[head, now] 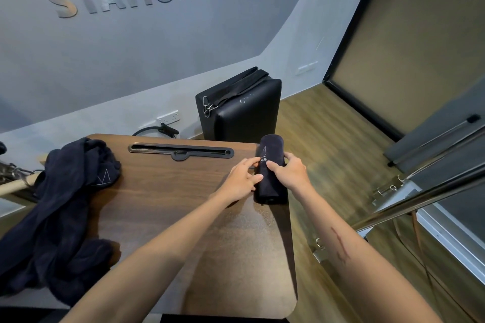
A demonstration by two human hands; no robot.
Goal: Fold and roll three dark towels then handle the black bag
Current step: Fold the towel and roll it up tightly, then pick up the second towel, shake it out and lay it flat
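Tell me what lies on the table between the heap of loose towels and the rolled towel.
In the head view, only bare wood tabletop lies between the loose towels and the rolled towel, apart from the left hand touching the roll.

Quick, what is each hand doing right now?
Left hand: fingers straight, touching the side of the rolled dark navy towel.
Right hand: curled over that roll, gripping it.
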